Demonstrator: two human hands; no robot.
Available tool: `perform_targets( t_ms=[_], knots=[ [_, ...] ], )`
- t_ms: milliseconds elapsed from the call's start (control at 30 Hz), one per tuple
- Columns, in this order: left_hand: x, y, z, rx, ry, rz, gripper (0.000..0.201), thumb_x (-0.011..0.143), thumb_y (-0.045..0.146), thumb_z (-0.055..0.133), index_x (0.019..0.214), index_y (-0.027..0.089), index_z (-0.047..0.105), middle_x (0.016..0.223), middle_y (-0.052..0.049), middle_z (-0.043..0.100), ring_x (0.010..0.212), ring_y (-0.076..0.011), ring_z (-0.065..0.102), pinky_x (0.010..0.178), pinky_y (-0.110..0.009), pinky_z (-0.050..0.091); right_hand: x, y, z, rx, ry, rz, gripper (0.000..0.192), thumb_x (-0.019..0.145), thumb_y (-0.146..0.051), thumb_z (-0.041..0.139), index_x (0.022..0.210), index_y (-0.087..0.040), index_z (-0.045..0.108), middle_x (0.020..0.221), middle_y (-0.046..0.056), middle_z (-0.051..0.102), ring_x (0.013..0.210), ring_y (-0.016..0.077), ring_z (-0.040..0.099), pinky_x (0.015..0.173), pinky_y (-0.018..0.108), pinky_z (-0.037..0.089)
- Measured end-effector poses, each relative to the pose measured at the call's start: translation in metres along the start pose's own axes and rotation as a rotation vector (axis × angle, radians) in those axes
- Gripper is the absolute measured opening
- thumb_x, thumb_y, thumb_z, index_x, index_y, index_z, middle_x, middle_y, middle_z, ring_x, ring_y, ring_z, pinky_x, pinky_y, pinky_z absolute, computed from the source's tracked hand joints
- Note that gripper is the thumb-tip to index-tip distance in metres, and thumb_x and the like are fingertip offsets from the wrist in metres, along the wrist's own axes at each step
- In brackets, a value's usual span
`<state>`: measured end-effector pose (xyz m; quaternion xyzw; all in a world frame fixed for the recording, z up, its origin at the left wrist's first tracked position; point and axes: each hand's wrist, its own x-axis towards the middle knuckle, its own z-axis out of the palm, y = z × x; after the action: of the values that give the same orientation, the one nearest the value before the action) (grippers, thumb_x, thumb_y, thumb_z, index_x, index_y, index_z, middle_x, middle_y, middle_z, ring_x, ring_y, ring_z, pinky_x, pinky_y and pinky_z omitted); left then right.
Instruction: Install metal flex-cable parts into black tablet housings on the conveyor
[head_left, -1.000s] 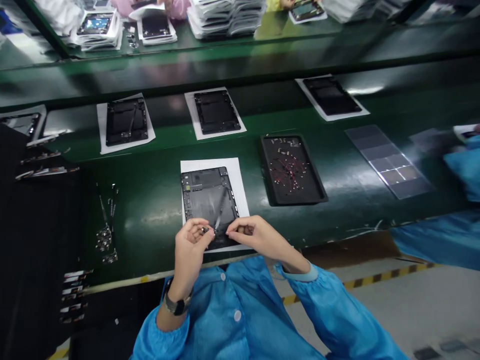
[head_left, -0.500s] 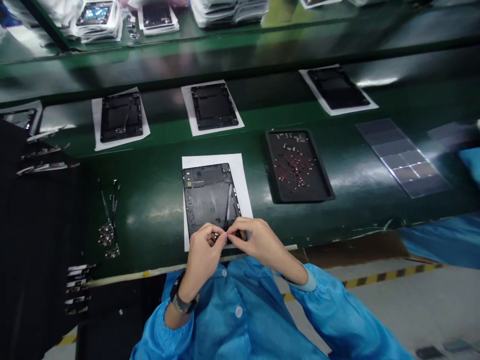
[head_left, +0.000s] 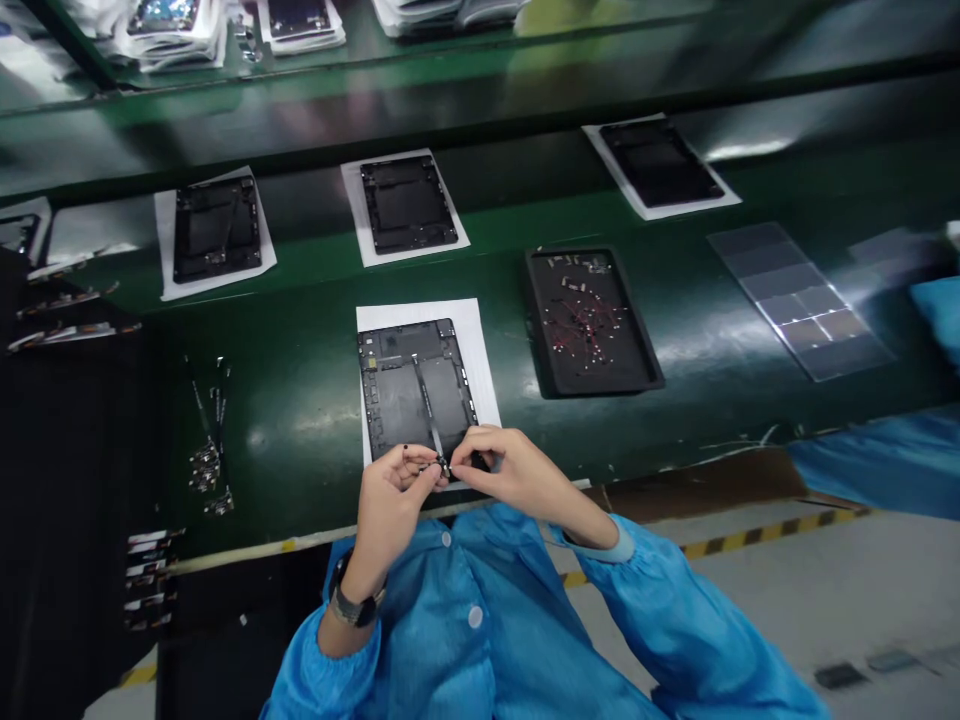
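green, glossy bench (head_left: 300,420) stretches across in front of me, and near its edge a black tablet shell (head_left: 397,420) lies on a sheet of white paper (head_left: 474,340). over the shell's near end my two hands meet at the lower end of a slim flex cable (head_left: 424,392). thumb and forefinger of my left hand (head_left: 390,505) pinch the small fitting (head_left: 444,467) there, the other fingers curled. thumb and forefinger of my right hand (head_left: 514,470) come together at the fitting's other side; whether they grip it or only touch it, i cannot tell. the strip slants away from my fingertips over the middle of the shell; i cannot tell if it rests flat on it.

on my left wrist sits a watch (head_left: 356,607), and blue sleeves (head_left: 675,620) cover my arms. to the left lies a small bunch of cables (head_left: 210,465). to the right of the shell stands a black tray (head_left: 649,378) with thin red wires (head_left: 585,325) and little metal parts in it, and beyond that lies a clear plastic sheet (head_left: 799,300). farther back, more dark shells (head_left: 409,205) rest on white papers, well apart from each other.
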<state>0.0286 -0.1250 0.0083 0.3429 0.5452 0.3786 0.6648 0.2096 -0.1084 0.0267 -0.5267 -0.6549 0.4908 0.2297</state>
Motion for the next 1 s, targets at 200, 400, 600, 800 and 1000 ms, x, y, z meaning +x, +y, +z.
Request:
perform_targets(
  t_ms=[200,400,600,800,1000],
  knots=[
    [0.0006,0.0028,0.0028,0.022,0.015,-0.012,0.018,0.069,0.025,0.078,0.081,0.015,0.068,0.068,-0.004,0.069,0.062,-0.0164,0.068,0.058,-0.026,0.057,-0.0001,-0.0003,-0.0004,-0.04,-0.016,-0.012,0.012,0.083,-0.013,0.064,0.076,-0.02,0.071,0.072,-0.001,0.065,0.069,0.0132,0.055,0.063,0.024,0.037],
    [0.0035,0.0042,0.0056,0.013,0.052,-0.03,0.024,0.066,0.025,0.078,0.083,0.015,0.064,0.068,-0.002,0.068,0.06,-0.0169,0.069,0.049,-0.023,0.053,-0.0007,0.001,-0.0013,-0.06,-0.018,-0.02,0.013,0.084,-0.014,0.063,0.077,-0.02,0.071,0.074,-0.001,0.063,0.068,0.0129,0.054,0.063,0.024,0.037],
    [0.0042,0.005,0.0057,0.028,0.049,-0.041,0.026,0.067,0.024,0.077,0.086,0.015,0.062,0.067,-0.001,0.067,0.06,-0.0165,0.069,0.049,-0.022,0.053,-0.0004,0.0002,-0.0026,-0.053,-0.027,-0.024,0.012,0.083,-0.013,0.064,0.076,-0.02,0.071,0.074,0.0,0.063,0.071,0.0136,0.057,0.065,0.024,0.039],
    [0.0027,0.005,0.007,0.094,0.024,-0.048,0.023,0.069,0.025,0.074,0.086,0.014,0.062,0.067,-0.001,0.067,0.061,-0.0156,0.068,0.05,-0.021,0.053,0.0031,0.0017,-0.0037,-0.077,-0.075,-0.012,0.013,0.082,-0.009,0.066,0.074,-0.018,0.07,0.071,-0.001,0.062,0.07,0.0135,0.055,0.066,0.025,0.039],
    [0.0007,0.0044,0.0101,0.194,0.057,0.0,0.02,0.07,0.025,0.071,0.086,0.015,0.063,0.07,-0.001,0.066,0.064,-0.0141,0.066,0.056,-0.022,0.053,0.0054,-0.0017,-0.0047,-0.13,-0.102,0.031,0.016,0.08,-0.007,0.066,0.069,-0.018,0.069,0.07,-0.001,0.063,0.072,0.0141,0.055,0.068,0.026,0.038]
  ],
)
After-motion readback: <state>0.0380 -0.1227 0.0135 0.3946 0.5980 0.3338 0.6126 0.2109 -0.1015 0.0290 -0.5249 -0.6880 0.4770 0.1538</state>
